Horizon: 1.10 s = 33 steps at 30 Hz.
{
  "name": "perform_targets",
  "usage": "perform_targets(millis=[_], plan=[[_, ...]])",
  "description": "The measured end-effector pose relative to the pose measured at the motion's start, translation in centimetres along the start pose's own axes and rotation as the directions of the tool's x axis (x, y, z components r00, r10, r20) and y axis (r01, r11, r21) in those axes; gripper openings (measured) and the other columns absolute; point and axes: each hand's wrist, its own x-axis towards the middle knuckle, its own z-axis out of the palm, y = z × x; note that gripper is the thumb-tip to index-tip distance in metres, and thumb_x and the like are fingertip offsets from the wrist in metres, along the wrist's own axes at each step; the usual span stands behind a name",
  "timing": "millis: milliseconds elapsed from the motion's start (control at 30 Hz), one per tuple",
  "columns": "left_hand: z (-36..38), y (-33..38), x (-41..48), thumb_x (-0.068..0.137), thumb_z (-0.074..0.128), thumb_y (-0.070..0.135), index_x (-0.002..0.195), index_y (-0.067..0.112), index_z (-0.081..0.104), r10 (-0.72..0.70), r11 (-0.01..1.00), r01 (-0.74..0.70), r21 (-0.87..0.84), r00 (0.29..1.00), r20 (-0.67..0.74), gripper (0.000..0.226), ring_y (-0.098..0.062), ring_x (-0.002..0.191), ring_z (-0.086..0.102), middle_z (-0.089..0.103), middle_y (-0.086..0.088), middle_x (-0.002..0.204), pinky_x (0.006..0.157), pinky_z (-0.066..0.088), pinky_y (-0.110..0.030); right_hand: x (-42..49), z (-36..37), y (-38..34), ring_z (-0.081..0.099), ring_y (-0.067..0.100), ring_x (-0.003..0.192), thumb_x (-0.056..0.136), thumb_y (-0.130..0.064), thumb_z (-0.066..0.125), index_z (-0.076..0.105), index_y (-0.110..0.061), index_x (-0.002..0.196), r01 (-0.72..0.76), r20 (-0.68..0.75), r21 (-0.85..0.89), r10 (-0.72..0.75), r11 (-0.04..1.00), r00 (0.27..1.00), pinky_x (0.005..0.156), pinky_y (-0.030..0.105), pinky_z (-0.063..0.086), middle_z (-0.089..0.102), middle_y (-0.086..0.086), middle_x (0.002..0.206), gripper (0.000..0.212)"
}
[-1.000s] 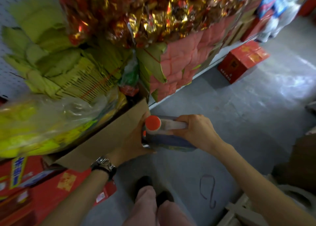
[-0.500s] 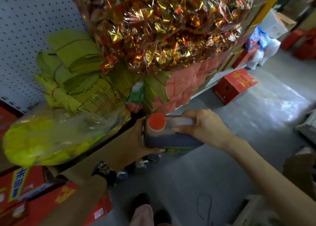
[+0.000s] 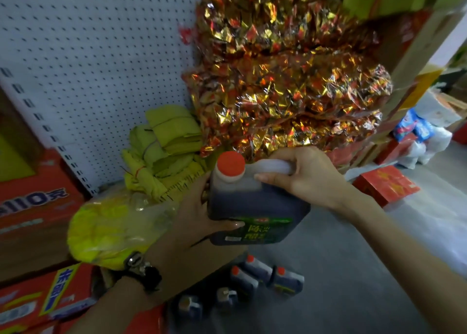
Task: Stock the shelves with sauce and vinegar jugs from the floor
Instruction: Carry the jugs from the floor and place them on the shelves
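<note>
**Dark jug (image 3: 255,207) in both hands, shelf not yet reached**

The left hand (image 3: 199,217) clasps the jug's side at 9 o'clock, thumb pressed on the label. The right hand (image 3: 305,174) is wrapped round the handle at 1 o'clock. The jug hangs in mid-air, red cap (image 3: 230,163) up. Below it, toward 6 o'clock, floor jugs (image 3: 255,270) wait. Beyond, yellow bundles (image 3: 164,151) at 10 o'clock and foil packs (image 3: 285,80) at 12 crowd the shelf before the pegboard (image 3: 88,55). This looks like the carry step. The next move calls for a free gap to set the jug down, and none shows here.
</note>
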Motion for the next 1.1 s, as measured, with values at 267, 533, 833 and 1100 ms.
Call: perform_targets(millis=[267, 533, 833, 1100], plan=[[-2.5, 3.3, -1.3, 0.047, 0.092, 0.035, 0.128, 0.031, 0.039, 0.016, 0.999, -0.007, 0.039, 0.974, -0.224, 0.098, 0.017, 0.107, 0.051, 0.052, 0.022, 0.121, 0.078, 0.046, -0.005, 4.5, -1.2, -1.7, 0.061, 0.014, 0.07, 0.07, -0.069, 0.053, 0.07, -0.025, 0.084, 0.247, 0.005, 0.076, -0.248, 0.966, 0.969, 0.066, 0.042, 0.049, 0.068, -0.003, 0.074, 0.05], [-3.0, 7.5, -4.5, 0.054, 0.089, 0.021, 0.118, 0.04, 0.039, -0.012, 0.995, 0.064, 0.077, 0.841, -0.54, 0.083, 0.025, 0.099, 0.05, 0.049, 0.026, 0.116, 0.075, 0.043, -0.002, 9.1, -1.8, -4.8, 0.057, 0.017, 0.068, 0.073, -0.059, 0.065, 0.066, -0.021, 0.069, 0.527, 0.052, 0.163, -0.541, 0.834, 0.84, 0.063, 0.039, 0.043, 0.062, -0.002, 0.065, 0.038], [-1.7, 10.8, -11.6, 0.047, 0.089, 0.041, 0.136, 0.025, 0.042, -0.049, 0.973, 0.21, 0.091, 0.581, -0.813, 0.102, 0.006, 0.116, 0.053, 0.054, 0.013, 0.132, 0.085, 0.046, -0.014, 9.2, -1.3, -11.0, 0.063, 0.02, 0.083, 0.072, -0.055, 0.067, 0.061, -0.033, 0.072, 0.736, 0.113, 0.322, -0.796, 0.595, 0.594, 0.075, 0.04, 0.048, 0.07, -0.001, 0.081, 0.023], [-0.8, 13.1, -22.6, 0.04, 0.09, 0.052, 0.135, 0.022, 0.045, -0.047, 0.937, 0.344, 0.065, 0.306, -0.951, 0.109, -0.004, 0.122, 0.052, 0.056, 0.011, 0.132, 0.1, 0.046, -0.034, 3.9, 1.9, -19.7, 0.063, 0.018, 0.086, 0.069, -0.062, 0.068, 0.067, -0.035, 0.081, 0.811, 0.086, 0.47, -0.933, 0.347, 0.35, 0.076, 0.037, 0.048, 0.067, -0.01, 0.081, 0.029]])
